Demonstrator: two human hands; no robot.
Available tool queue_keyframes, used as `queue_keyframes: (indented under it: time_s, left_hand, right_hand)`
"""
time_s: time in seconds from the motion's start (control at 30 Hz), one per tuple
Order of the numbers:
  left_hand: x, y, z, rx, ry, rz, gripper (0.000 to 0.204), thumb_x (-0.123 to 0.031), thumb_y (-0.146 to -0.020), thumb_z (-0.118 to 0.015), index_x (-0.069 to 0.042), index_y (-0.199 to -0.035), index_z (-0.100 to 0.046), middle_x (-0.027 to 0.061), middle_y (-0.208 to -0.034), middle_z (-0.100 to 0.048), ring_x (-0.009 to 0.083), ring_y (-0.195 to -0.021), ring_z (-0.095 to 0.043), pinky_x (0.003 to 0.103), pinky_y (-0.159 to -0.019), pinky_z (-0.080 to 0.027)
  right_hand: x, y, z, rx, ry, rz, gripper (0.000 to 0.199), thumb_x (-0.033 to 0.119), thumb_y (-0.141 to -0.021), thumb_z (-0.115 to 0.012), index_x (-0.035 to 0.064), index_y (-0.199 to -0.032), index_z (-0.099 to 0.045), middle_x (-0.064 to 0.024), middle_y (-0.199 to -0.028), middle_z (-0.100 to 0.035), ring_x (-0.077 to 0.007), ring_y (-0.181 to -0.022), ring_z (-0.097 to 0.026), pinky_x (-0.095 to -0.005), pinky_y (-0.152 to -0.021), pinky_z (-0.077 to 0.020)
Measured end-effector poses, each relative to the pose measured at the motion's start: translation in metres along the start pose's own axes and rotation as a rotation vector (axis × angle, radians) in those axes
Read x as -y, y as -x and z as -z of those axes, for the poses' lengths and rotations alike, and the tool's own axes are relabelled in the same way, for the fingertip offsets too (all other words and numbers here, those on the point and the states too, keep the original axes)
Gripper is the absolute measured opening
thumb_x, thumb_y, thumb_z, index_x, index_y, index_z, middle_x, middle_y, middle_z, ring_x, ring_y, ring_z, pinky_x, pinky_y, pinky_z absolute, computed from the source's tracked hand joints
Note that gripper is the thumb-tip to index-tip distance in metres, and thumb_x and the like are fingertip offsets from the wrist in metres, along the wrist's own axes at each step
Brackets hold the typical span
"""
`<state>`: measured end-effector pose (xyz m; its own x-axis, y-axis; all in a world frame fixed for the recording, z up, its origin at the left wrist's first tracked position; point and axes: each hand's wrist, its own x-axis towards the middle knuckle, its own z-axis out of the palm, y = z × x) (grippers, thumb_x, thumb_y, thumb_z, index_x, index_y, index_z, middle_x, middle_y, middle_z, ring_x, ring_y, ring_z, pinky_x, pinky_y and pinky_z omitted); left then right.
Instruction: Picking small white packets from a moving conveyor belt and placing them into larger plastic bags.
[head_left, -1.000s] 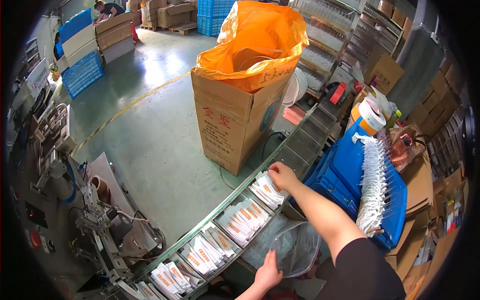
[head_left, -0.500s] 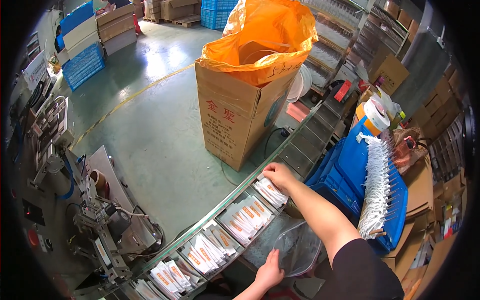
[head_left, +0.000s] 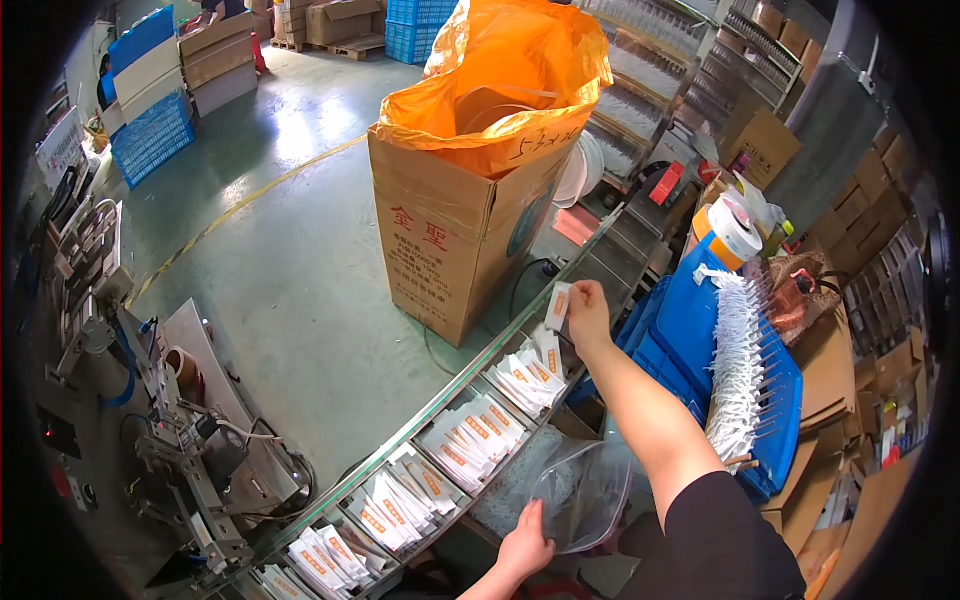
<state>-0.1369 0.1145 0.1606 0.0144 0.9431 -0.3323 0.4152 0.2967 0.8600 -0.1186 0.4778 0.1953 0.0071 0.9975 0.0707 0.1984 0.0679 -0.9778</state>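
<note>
The right hand (head_left: 588,305) pinches one white sachet (head_left: 557,306) between its fingers, lifted just above the far end of the conveyor (head_left: 440,425), on the side toward the box (head_left: 455,235) with the orange liner (head_left: 500,90). The left hand (head_left: 525,548) grips the near rim of a clear bag (head_left: 585,490) that lies below the conveyor; its fingers are closed on the plastic, and the mouth looks only partly open.

The sachet is held by one edge, so a loose pinch could let it slip and fall back among the sachet piles (head_left: 470,440) on the conveyor or down beside it. If the bag's mouth sags shut, the sachet may land on the outside of the plastic. The forearm crosses the conveyor and could brush the nearest pile (head_left: 528,375) out of its compartment.
</note>
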Motion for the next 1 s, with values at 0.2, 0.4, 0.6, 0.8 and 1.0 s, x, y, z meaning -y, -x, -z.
queue_keyframes:
  time_s: [0.2, 0.4, 0.6, 0.8, 1.0]
  left_hand:
    - [-0.001, 0.0, 0.001, 0.014, 0.004, 0.02, 0.068, -0.016, -0.07, -0.054, 0.0, -0.13, -0.026, 0.0205, -0.134, -0.03, 0.035, -0.111, -0.045, 0.039, -0.089, -0.042]
    - [-0.001, -0.001, 0.001, 0.042, -0.001, 0.02, 0.068, -0.017, -0.07, -0.054, 0.0, -0.13, -0.027, 0.0205, -0.134, -0.03, 0.0349, -0.111, -0.046, 0.039, -0.089, -0.042]
    - [-0.005, -0.003, 0.004, 0.08, -0.019, 0.05, 0.068, -0.017, -0.07, -0.053, 0.0, -0.13, -0.026, 0.021, -0.134, -0.03, 0.0352, -0.111, -0.046, 0.039, -0.089, -0.042]
    - [-0.003, 0.0, 0.003, 0.06, -0.008, 0.027, 0.069, -0.017, -0.07, -0.053, 0.0, -0.131, -0.025, 0.0217, -0.134, -0.03, 0.0363, -0.109, -0.047, 0.039, -0.088, -0.043]
    - [-0.003, 0.0, 0.006, -0.025, 0.017, 0.059, 0.071, -0.016, -0.07, -0.053, 0.0, -0.131, -0.022, 0.0231, -0.134, -0.029, 0.0379, -0.108, -0.048, 0.041, -0.086, -0.044]
  right_hand:
    - [0.016, -0.003, 0.02, -0.027, 0.301, 0.392, 0.012, 0.016, -0.087, -0.049, 0.0041, -0.088, -0.051, -0.0088, -0.071, -0.057, -0.0131, -0.065, -0.054, -0.0265, -0.058, -0.0437]
    - [-0.008, 0.025, 0.011, 0.368, 0.709, 0.175, 0.015, 0.02, -0.085, -0.046, 0.0069, -0.088, -0.051, -0.0198, -0.079, -0.06, -0.036, -0.079, -0.058, -0.0413, -0.068, -0.046]
    - [-0.024, 0.03, -0.009, 0.653, 0.879, -0.131, 0.061, 0.038, -0.085, -0.046, -0.001, -0.129, -0.032, -0.0267, -0.113, -0.05, -0.0363, -0.105, -0.051, -0.039, -0.089, -0.039]
    - [-0.021, 0.028, -0.001, 0.972, 0.74, -0.308, 0.116, 0.062, -0.059, -0.066, -0.0021, -0.137, -0.008, -0.0277, -0.124, -0.042, -0.0321, -0.116, -0.044, -0.0337, -0.094, -0.0356]
    - [-0.002, 0.058, -0.015, 0.877, 0.81, -0.095, 0.122, 0.058, -0.053, -0.072, -0.0026, -0.136, -0.006, -0.027, -0.122, -0.044, -0.0326, -0.113, -0.046, -0.0335, -0.093, -0.0379]
